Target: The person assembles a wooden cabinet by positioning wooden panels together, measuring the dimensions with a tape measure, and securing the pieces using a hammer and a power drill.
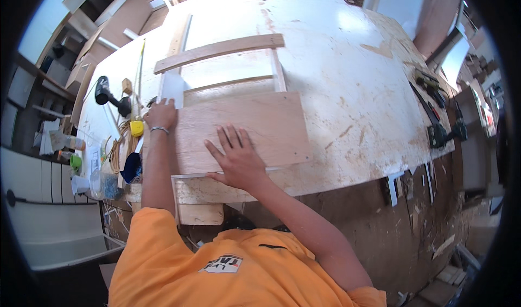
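hands [161, 113] [240, 163]: right spread on wooden panel [282, 123], left at its corner | yellow tape measure [137, 128] leftward

An orange shirt [271, 282] and a thin band [160, 129]

The person near me wears bright orange, with short sleeves [152, 225]. On the front is a white patch [230, 264] with dark and red letters. A skinny black mark [272, 247] sits near it, but I can't tell what it is. The band goes around the left wrist and looks silvery. The left hand [161, 114] and right hand [237, 157] are bare.
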Demonstrator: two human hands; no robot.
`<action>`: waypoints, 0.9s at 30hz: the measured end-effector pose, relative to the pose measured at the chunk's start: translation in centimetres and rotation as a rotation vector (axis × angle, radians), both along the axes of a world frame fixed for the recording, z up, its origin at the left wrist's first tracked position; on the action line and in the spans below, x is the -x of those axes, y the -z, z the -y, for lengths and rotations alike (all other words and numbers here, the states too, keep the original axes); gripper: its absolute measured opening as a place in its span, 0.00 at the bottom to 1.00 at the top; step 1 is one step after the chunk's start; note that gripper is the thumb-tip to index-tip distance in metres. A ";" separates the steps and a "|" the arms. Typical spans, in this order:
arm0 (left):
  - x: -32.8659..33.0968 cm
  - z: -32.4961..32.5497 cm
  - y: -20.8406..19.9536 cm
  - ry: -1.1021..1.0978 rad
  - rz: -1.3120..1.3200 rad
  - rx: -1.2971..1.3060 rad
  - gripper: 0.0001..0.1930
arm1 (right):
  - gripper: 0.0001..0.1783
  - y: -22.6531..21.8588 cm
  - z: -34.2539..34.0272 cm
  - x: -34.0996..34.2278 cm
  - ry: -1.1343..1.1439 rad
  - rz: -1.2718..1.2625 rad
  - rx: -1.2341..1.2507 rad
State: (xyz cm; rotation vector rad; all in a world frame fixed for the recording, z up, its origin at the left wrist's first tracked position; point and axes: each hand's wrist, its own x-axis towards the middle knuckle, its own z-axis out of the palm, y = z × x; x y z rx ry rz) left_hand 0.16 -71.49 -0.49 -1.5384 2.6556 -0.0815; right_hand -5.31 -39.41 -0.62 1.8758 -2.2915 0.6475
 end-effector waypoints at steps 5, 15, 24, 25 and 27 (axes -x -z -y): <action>1.8 0.3 -0.7 -0.102 -0.192 -0.067 0.26 | 0.47 0.5 0.4 1.3 0.010 0.022 0.021; 3.9 7.8 2.3 -0.154 -0.207 -0.039 0.27 | 0.48 1.8 3.0 3.3 0.046 0.052 0.108; 7.3 14.1 2.4 -0.028 -0.187 -0.039 0.28 | 0.50 0.9 6.3 6.4 0.097 -0.037 0.062; 8.0 14.5 2.8 0.006 -0.153 -0.037 0.28 | 0.50 0.8 6.6 7.0 0.101 -0.040 0.029; 9.5 15.2 3.3 -0.017 -0.162 -0.039 0.28 | 0.51 1.0 7.1 7.9 0.110 -0.048 0.018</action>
